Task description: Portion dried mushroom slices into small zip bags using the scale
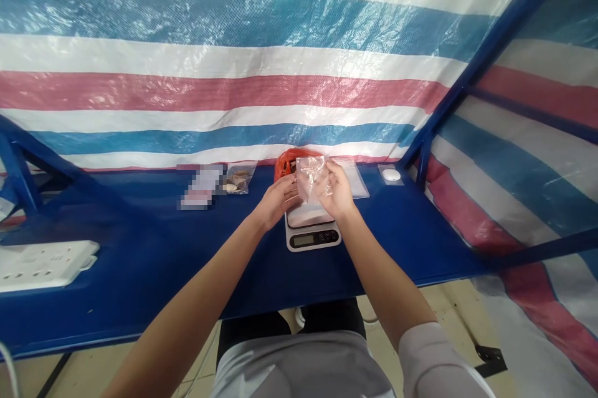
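In front of me, a small clear plastic bag (309,175) is held up above a white digital kitchen scale (303,247). My right hand (337,194) grips the bag at its right side, with the thumb and fingers closed on the film. My left hand (278,203) is beside the bag's left edge, fingers stretched out and slightly apart; whether they touch the film I cannot tell. Behind the hands sits a red plastic bag (284,164) with brownish pieces inside, partly hidden. The scale's plate is partly covered by my hands and the bag.
On the blue table (154,261) lie a clear bag of brownish pieces (239,180), a blurred-out item (203,187), a stack of clear bags (359,183) and a small white object (391,175). A white power strip (42,264) is at left. Striped sheeting (224,93) hangs behind.
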Available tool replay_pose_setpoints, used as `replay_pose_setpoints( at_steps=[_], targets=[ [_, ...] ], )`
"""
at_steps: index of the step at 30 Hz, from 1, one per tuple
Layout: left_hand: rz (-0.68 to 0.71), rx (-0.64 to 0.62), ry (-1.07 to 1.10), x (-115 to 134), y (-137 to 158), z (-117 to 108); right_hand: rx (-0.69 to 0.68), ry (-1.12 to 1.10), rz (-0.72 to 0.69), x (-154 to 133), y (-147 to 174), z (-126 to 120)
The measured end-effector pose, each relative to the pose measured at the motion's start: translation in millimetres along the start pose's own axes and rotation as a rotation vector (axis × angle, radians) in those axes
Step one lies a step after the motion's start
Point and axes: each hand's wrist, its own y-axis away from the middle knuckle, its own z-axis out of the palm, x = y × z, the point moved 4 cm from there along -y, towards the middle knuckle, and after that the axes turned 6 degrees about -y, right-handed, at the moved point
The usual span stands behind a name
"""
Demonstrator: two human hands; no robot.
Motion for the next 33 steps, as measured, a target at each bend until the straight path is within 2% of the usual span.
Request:
replay_pose_setpoints(
  at_steps=[5,8,11,15,18,23,29,33],
  targets=[
    [-0.055,-0.053,0.036,-2.8,-2.5,-0.5,0.048,-0.004,-0.004,1.8,-3.1,-9.9],
    [-0.004,-0.053,0.056,-1.6,-3.4,-5.0,0.073,0.074,-0.010,1.9,-4.2,-16.3],
    [0.063,0.011,0.023,1.5,-4.9,-17.0,0.108,0.174,-0.017,-1.1,-2.7,-26.2],
    [0.191,0.073,-0.136,12.1,-5.6,-36.7,0.197,0.285,0.006,-7.0,2.7,-44.3],
    [0.268,0.098,-0.281,22.6,-5.7,-51.2,0.178,0.371,0.037,-9.7,6.0,-49.6],
    [0.374,0.082,-0.515,45.8,-7.6,-74.2,0.083,0.481,0.146,-3.7,3.9,-38.3],
    [0.296,-0.051,-0.869,75.1,-9.5,-86.6,0.039,0.552,0.217,16.2,-12.5,-11.4],
    [0.274,-0.169,-1.053,83.7,-15.9,-84.5,0.008,0.663,0.158,29.4,-27.0,-4.6]
  ],
)
